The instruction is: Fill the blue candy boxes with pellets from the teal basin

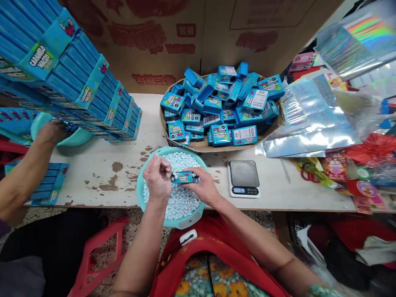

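My right hand (202, 186) grips a small blue candy box (182, 177), held flat over a teal bowl (173, 220) full of small pale candies (182, 200). My left hand (157, 175) is pinched closed at the box's left end; what its fingers hold is too small to make out. Beyond the bowl a shallow basket (198, 145) is piled with several more of the same blue boxes (221, 103).
A small digital scale (243, 178) sits right of the bowl. Stacked blue display cartons (80, 78) rise at the left, where another person's hand (51, 132) reaches into a second teal bowl (78, 137). Shiny foil bags (312, 123) and packets crowd the right. A red stool (99, 247) stands below.
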### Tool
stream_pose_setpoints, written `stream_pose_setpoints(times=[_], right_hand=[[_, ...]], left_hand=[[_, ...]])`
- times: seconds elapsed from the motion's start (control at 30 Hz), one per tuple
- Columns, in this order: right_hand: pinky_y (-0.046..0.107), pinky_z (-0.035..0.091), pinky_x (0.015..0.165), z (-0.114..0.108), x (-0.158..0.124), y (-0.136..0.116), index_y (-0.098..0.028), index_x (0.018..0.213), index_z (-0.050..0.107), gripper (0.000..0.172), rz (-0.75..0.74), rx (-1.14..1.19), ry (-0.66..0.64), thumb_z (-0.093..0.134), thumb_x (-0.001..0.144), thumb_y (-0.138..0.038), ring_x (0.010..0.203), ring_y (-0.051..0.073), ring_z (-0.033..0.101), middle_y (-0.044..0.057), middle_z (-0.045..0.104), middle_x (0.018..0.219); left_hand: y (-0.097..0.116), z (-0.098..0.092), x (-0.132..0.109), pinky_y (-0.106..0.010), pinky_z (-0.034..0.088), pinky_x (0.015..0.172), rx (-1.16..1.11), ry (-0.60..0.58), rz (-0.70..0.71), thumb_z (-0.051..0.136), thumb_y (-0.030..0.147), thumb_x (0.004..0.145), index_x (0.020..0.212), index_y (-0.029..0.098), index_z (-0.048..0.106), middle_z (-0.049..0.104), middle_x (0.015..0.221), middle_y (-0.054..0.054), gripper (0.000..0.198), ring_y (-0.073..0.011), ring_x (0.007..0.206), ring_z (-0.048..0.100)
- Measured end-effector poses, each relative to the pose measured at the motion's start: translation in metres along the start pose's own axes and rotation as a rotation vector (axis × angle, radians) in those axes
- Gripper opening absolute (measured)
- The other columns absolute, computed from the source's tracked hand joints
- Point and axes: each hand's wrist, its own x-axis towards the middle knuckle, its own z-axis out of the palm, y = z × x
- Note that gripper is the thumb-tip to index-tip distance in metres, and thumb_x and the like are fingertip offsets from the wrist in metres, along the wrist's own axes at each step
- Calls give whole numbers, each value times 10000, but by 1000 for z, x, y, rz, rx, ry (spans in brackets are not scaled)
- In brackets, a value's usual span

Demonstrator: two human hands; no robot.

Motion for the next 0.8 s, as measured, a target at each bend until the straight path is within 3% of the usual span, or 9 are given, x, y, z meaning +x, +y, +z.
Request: stream_pose_setpoints(times=[0.07, 0.13, 0.2, 0.27, 0.33, 0.4, 0.53, 0.67, 0.8], right_hand=[[372, 478, 879, -7, -1, 2, -268, 1047, 691, 430, 24, 45, 13, 807, 637, -211, 962, 216, 602, 22, 672, 1010], [378, 479, 881, -13, -2, 3, -266, 1031, 696, 413, 30, 70, 27, 802, 636, -203, 954, 216, 607, 24, 674, 1005], [378, 480, 880, -21, -2, 3, -266, 1017, 700, 394, 24, 89, 27, 794, 641, -199, 944, 215, 612, 20, 677, 985], [365, 490, 856, -33, -3, 4, -257, 1017, 696, 375, 39, 128, 33, 785, 655, -220, 922, 211, 620, 23, 675, 973], [359, 496, 842, -51, -7, 8, -245, 1033, 683, 373, 80, 172, 74, 777, 672, -261, 911, 210, 627, 30, 672, 996], [369, 494, 851, -75, -15, 20, -234, 1040, 669, 386, 128, 190, 170, 779, 679, -312, 917, 218, 629, 39, 672, 1022], [408, 498, 827, -127, -36, 68, -208, 1066, 639, 461, 254, 88, 465, 771, 678, -419, 861, 237, 630, 63, 680, 982], [428, 503, 781, -159, -48, 125, -176, 1060, 629, 530, 373, -51, 683, 765, 650, -483, 788, 240, 618, 83, 671, 967], [446, 501, 807, -165, -51, 146, -149, 1127, 589, 581, 355, -86, 694, 721, 692, -511, 882, 265, 618, 123, 641, 1052]], left_hand=[[-1, -13, 7, -192, 278, 400, 47, 54, 29, 585, 483, 806, 585, 179, 477, 402, 542, 30, 391, -77, 452, 386], [-12, -35, 14, -212, 348, 438, 281, 36, 9, 555, 507, 809, 625, 189, 526, 482, 575, 6, 369, -111, 507, 466], [-30, -58, 20, -283, 469, 580, 663, -130, -9, 591, 508, 769, 706, 200, 614, 620, 737, -52, 315, -191, 713, 592], [-44, -73, 26, -390, 487, 816, 1001, -297, 62, 628, 475, 740, 847, 222, 679, 662, 997, -89, 280, -275, 1002, 589], [-49, -72, 35, -432, 445, 922, 1162, -302, 170, 591, 456, 780, 1000, 238, 671, 628, 1138, -95, 320, -295, 1113, 545], [-48, -52, 51, -418, 457, 905, 1222, -218, 258, 526, 440, 833, 1121, 226, 620, 612, 1159, -109, 371, -285, 1084, 562], [-50, 23, 99, -452, 420, 934, 1498, -223, 412, 500, 440, 854, 1275, 173, 500, 619, 1134, -162, 499, -328, 1106, 544], [-78, 84, 151, -558, 368, 937, 1887, -321, 109, 666, 513, 719, 1393, 87, 341, 504, 1255, -314, 861, -442, 1178, 483], [-87, 97, 173, -577, 372, 943, 1746, -268, -196, 783, 451, 595, 1454, 155, 221, 364, 1388, -316, 1069, -457, 1218, 452]])
